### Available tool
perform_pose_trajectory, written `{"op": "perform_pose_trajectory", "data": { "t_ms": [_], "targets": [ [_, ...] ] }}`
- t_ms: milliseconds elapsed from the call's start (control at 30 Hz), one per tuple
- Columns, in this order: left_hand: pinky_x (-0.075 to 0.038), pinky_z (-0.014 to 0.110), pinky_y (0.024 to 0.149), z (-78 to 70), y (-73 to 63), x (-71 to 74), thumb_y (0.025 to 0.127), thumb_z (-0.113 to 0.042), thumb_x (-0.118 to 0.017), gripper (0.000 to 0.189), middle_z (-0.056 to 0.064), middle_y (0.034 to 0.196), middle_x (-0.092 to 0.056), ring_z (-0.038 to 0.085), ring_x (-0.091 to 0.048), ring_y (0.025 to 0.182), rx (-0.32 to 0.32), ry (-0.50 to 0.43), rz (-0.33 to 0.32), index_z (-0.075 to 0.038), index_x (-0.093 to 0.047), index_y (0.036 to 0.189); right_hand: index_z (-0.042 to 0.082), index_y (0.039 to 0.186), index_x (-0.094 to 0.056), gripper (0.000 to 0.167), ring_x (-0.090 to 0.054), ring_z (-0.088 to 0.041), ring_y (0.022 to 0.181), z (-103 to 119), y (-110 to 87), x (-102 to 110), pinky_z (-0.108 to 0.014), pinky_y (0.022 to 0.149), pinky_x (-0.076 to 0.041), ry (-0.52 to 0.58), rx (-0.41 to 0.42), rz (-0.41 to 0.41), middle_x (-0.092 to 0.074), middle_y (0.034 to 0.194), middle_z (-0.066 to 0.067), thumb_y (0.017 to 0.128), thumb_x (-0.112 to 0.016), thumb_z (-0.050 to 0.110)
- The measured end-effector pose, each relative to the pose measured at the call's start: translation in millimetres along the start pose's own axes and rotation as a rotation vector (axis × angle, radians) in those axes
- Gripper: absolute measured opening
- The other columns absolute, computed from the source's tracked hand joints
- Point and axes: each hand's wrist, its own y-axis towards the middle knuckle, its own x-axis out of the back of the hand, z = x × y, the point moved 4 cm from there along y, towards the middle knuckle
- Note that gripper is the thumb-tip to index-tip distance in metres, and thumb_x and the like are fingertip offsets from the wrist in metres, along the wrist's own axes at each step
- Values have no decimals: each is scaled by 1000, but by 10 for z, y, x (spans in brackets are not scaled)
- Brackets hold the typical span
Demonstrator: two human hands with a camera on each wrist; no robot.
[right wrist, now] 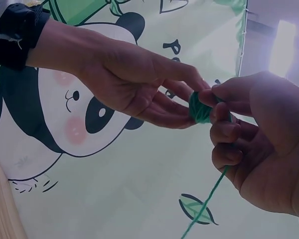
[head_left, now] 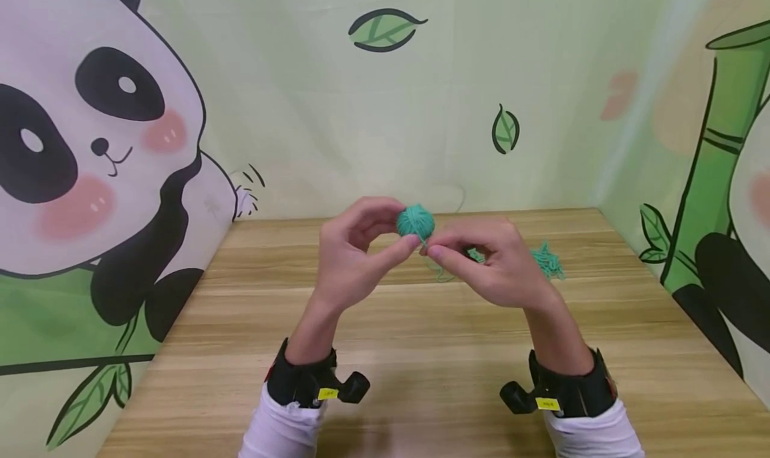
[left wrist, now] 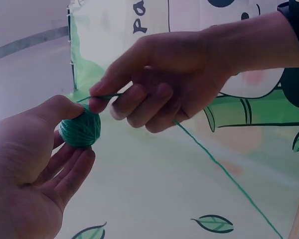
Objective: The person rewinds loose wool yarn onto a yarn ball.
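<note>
— What is nearest?
— Two pale sleeves (head_left: 283,428) at the near edge of a wood-grained surface (head_left: 415,358), each meeting a black wrist strap (head_left: 565,386) with a small black device (head_left: 355,388) attached. Each strap carries a yellow label (head_left: 327,394); its print is too small to read.
— And beyond those?
— A person's left hand (head_left: 361,257) and right hand (head_left: 490,261), both raised above the surface, about midway between its left and right edges.
— What is each doing?
— The left hand holds a small green ball of yarn (head_left: 415,222), thumb on one side and fingers on the other. The right hand pinches a strand (left wrist: 229,174) of that yarn between thumb and forefinger, just beside the ball. Its remaining fingers are curled, and the strand runs out straight from beneath them.
— Is anything on the surface itself?
— A loose heap of green yarn (head_left: 547,262), near the far edge toward the far right corner, partly hidden behind the right hand.
— And at the back?
— A pale green printed backdrop (head_left: 289,77) beyond the far edge. A large cartoon panda (head_left: 102,167) fills the left; part of another panda (head_left: 748,197) shows at right beside a bamboo stalk (head_left: 712,177).
— Any lettering?
— Dark letters (left wrist: 139,26) on the backdrop, turned sideways in the left wrist view, reading "Pa" before the view cuts off.
</note>
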Motion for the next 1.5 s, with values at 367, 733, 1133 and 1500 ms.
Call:
{"op": "perform_pose_trajectory", "data": {
  "t_ms": [367, 733, 1133, 1500],
  "targets": [
    [-70, 28, 100, -100, 72, -47, 99, -31, -91, 62, -9, 121, -82, 10, -82, 107, -9, -107, 8, 20, -67, 125, 11, 96, -80, 26, -51, -9, 64, -98, 26, 38, -23, 56, -43, 56, -33, 105, -63, 77, 1, 102, -69, -12],
    [-70, 27, 101, -149, 43, -13, 97, -28, -93, 63, -5, 122, -81, 11, -81, 109, 21, -139, 64, 21, -66, 127, 13, 101, -83, 19, -47, -9, 58, -261, 60, 60, -22, 50, -39, 40, -131, 116, -56, 69, 2, 105, -73, -3],
    [-72, 30, 93, -169, -38, -44, 89, 13, -86, 35, -1, 117, -81, 11, -81, 101, 87, -132, 183, 15, -72, 121, 3, 115, -84, 15, -58, -12, 69, -356, -3, 28, -21, 60, -49, 2, -307, 92, -73, 83, -1, 107, -72, 2],
    [-73, 35, 91, -97, -61, -115, 86, 20, -85, 39, 31, 113, -76, 12, -80, 98, 108, -66, 313, 10, -74, 122, 3, 111, -80, 9, -58, -12, 66, -405, -64, 100, -20, 60, -48, 9, -343, 7, -71, 83, -1, 109, -72, 2]
  ]
}}
